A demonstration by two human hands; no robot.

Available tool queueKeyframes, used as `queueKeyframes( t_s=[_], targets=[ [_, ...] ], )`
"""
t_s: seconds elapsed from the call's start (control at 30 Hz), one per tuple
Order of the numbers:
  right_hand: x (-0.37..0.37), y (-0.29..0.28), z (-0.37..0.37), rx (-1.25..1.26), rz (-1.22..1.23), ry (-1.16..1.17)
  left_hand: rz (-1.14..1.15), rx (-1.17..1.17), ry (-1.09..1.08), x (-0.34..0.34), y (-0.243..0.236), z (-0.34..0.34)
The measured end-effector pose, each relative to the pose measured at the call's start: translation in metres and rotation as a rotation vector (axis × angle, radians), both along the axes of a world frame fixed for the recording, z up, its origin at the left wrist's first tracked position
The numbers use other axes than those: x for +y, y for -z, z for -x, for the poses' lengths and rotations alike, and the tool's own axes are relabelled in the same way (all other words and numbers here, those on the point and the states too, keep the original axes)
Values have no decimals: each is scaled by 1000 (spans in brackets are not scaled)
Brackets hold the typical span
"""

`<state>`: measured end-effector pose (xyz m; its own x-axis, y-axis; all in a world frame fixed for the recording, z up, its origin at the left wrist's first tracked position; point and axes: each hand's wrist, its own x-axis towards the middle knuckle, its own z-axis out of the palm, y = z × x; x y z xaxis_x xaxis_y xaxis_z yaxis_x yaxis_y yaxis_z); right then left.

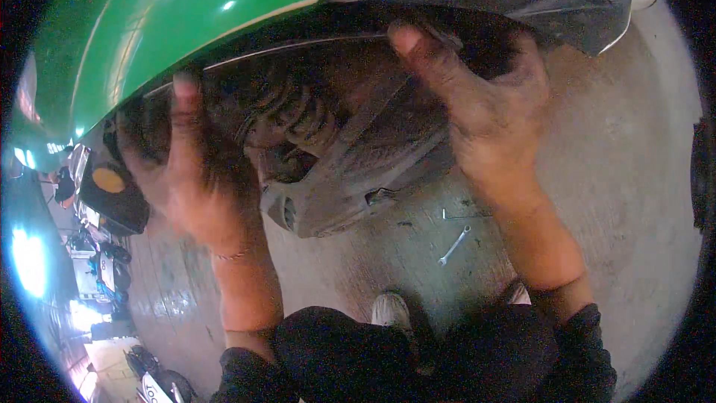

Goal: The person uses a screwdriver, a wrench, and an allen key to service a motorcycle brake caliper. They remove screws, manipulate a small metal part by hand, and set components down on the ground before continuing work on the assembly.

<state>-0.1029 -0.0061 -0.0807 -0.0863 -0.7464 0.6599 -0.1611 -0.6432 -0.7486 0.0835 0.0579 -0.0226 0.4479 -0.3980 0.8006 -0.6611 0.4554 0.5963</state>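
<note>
— Left hand point(195, 179) from my head view: fingers spread flat on the wheel-arch liner point(335, 116), under the green fender point(186, 7).

— And the right hand point(485, 101)?

— I see it open too, fingertips hooked on the liner's upper edge.

— How will it handle?

— I'd judge it light, bendy plastic, gritty; grip the rim. A wrench point(454, 245) lies on the concrete floor point(634, 179).

At your twelve o'clock the green panel point(186, 7) is glossy painted metal, the hub point(335, 179) below it dull, grimy metal, the floor point(634, 179) matt rough concrete.
</note>
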Motion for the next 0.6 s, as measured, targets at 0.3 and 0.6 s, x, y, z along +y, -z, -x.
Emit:
queueKeyframes(
  t_s=[0.3, 0.6],
  targets=[
    [-3, 8, 0, 71, 140, 105, -85, 415, 468, -11, 4, 33],
    [3, -4, -3, -295, -114, -148, -218, 283, 354, -6, -10, 36]
  ],
)
